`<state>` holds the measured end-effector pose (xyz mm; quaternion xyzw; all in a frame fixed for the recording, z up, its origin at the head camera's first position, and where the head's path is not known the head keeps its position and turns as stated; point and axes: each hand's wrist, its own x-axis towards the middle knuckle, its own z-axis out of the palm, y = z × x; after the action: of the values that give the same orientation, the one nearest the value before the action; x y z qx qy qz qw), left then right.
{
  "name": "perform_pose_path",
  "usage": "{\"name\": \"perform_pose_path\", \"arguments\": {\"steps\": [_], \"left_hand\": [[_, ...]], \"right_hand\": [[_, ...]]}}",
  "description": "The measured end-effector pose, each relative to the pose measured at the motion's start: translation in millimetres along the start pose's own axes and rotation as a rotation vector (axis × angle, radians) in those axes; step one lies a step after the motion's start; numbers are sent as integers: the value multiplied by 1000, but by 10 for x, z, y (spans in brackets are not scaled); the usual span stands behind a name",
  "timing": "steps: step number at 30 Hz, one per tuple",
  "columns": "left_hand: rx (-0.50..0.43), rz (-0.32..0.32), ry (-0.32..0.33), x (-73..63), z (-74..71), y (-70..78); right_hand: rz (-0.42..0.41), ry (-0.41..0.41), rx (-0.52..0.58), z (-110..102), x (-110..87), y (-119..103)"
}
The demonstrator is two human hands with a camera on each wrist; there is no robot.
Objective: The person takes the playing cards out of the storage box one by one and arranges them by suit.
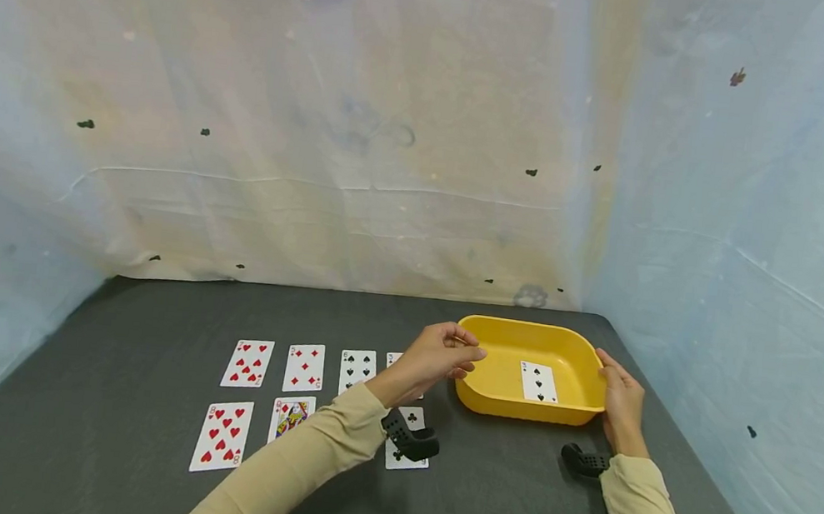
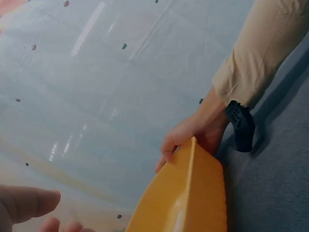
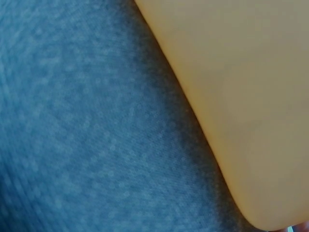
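Note:
A yellow plastic tub (image 1: 517, 409) stands at the right of the dark table, and a playing card with black spades (image 1: 539, 383) lies face up in it. My right hand (image 1: 620, 400) grips the tub's right end, with the fingers over the rim, as the left wrist view also shows. At the opposite end, my left hand (image 1: 443, 351) hovers by the left rim with loosely bent fingers and nothing between them. Its thumb (image 2: 41, 202) shows apart from the tub in the left wrist view. In the right wrist view the tub's side wall (image 3: 251, 96) fills the right part.
Face-up cards lie in two rows left of the tub: hearts cards (image 1: 247, 363) (image 1: 222, 436), a diamonds card (image 1: 305, 368), a picture card (image 1: 291, 417), a spades card (image 1: 357, 369). My left arm partly covers a clubs card (image 1: 405, 462) and another card. Pale sheets (image 1: 359, 117) hang around the table.

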<state>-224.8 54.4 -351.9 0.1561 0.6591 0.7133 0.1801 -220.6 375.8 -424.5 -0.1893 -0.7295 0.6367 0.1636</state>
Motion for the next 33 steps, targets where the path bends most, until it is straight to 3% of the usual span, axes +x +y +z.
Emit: {"name": "perform_pose_path", "arguments": {"steps": [15,33], "left_hand": [[122,77,33,302,222,-3],[359,137,41,503,493,-139]], "right_hand": [[-7,12,6,-4,10,10],[-16,16,-21,9,-3,-3]]}}
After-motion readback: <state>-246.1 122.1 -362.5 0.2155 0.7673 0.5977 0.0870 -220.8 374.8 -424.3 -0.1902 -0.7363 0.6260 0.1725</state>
